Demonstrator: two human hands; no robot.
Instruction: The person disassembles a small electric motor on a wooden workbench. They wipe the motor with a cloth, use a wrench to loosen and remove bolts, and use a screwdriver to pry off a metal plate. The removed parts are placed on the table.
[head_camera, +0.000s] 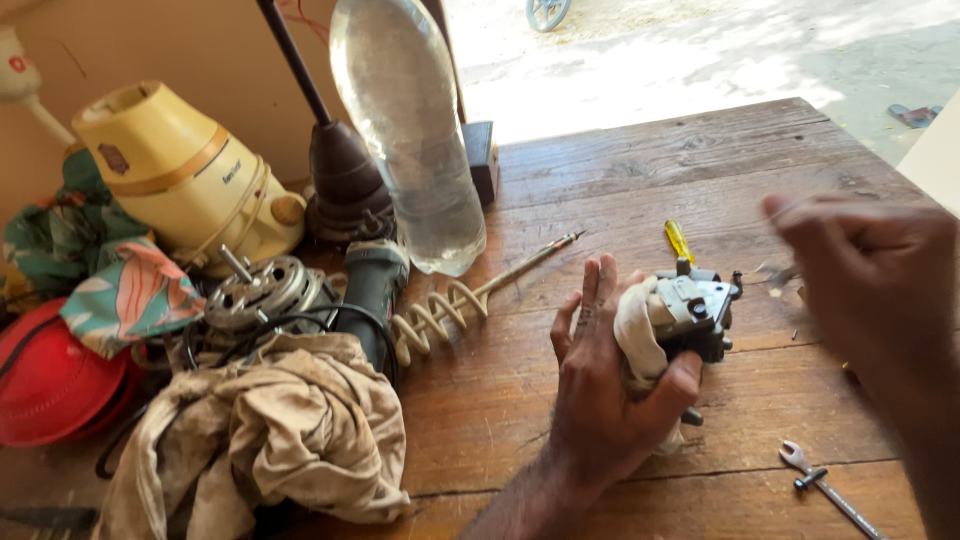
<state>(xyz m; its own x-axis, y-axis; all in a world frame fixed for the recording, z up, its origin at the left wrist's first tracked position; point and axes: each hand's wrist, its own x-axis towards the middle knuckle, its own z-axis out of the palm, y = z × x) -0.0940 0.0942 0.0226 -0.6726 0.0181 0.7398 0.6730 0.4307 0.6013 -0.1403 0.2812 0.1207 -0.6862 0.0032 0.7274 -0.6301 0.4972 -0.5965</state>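
At centre frame the left hand (610, 385) is clamped around a cloth-wrapped grey metal part (695, 310) on the wooden table (640, 170), while the blurred right hand (870, 280) hovers at right, its grip impossible to tell.

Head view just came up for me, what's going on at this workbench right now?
A person's left hand grips a small grey metal mechanism wrapped partly in a pale rag, held just above the wooden table. The right hand is blurred beside it, so its grip can't be made out. A yellow-handled screwdriver lies behind the mechanism, and a small wrench lies near the table's front edge.
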